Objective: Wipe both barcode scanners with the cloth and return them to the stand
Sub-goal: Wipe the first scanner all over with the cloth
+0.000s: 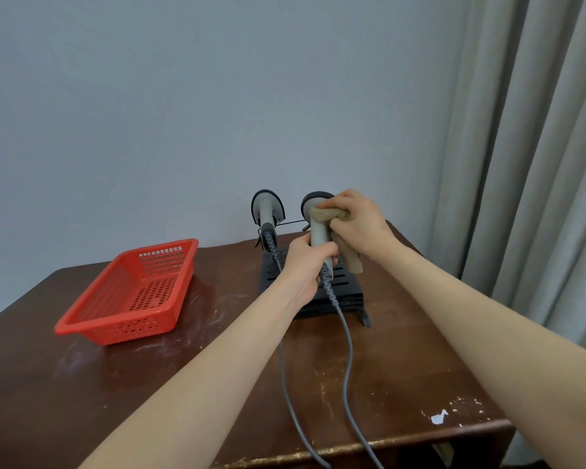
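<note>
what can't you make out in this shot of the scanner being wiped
Head view:
- Top of the held grey barcode scanner: covered by the brown cloth and right hand.
- Its lower handle: wrapped by the left hand.
- Two grey cables: cut off by the bottom edge.
- Scan window of the second grey scanner on the black slotted stand: turned away from the camera.

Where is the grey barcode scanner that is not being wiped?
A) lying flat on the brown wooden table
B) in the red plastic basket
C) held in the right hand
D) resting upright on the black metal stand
D: that grey barcode scanner rests upright on the black metal stand, while the left hand grips the other grey scanner and the right hand presses the beige cloth to its head.
</note>
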`<control>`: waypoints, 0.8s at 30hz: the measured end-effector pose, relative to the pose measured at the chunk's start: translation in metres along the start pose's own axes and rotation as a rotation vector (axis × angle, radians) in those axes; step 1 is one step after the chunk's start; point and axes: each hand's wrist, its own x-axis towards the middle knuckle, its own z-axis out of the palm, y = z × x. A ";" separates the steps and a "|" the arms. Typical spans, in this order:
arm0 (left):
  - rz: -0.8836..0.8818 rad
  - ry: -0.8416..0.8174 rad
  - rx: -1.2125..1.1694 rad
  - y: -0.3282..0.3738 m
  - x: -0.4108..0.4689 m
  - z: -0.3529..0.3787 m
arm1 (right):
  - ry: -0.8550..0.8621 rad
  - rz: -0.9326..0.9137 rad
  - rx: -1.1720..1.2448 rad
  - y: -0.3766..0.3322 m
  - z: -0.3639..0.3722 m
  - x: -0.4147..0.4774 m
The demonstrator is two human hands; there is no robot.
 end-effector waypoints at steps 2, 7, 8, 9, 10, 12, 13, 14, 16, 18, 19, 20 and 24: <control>0.010 -0.004 -0.030 -0.002 0.001 -0.002 | -0.110 -0.004 0.063 -0.006 -0.005 -0.003; 0.018 -0.052 -0.084 -0.003 0.002 -0.005 | -0.178 0.003 0.072 -0.009 -0.005 0.001; 0.015 -0.063 -0.097 -0.004 0.001 -0.005 | -0.133 0.018 0.031 -0.007 -0.004 0.005; 0.008 -0.069 -0.111 -0.004 0.001 -0.005 | -0.082 0.037 -0.016 -0.004 -0.002 0.008; 0.000 -0.079 -0.126 -0.003 0.000 -0.005 | -0.035 0.055 -0.048 -0.002 -0.001 0.009; -0.016 -0.103 -0.176 -0.002 -0.002 -0.006 | 0.006 0.078 -0.037 0.000 0.003 0.009; -0.021 -0.105 -0.203 -0.001 -0.001 -0.007 | -0.014 0.077 -0.002 -0.001 0.004 0.007; -0.022 -0.097 -0.221 -0.002 0.000 -0.009 | -0.060 0.069 0.050 -0.002 0.004 0.003; -0.013 -0.066 -0.226 -0.003 0.003 -0.013 | -0.191 0.062 0.171 -0.006 0.003 -0.006; -0.004 -0.051 -0.213 -0.006 0.004 -0.016 | -0.271 0.064 0.229 -0.008 0.000 -0.010; 0.000 -0.061 -0.205 -0.007 0.003 -0.015 | -0.264 0.051 0.194 -0.007 0.000 -0.007; 0.001 -0.077 -0.194 -0.008 0.002 -0.014 | -0.222 0.035 0.116 -0.005 0.000 -0.003; -0.011 -0.100 -0.151 -0.005 -0.002 -0.008 | 0.033 0.101 -0.077 0.006 0.007 0.009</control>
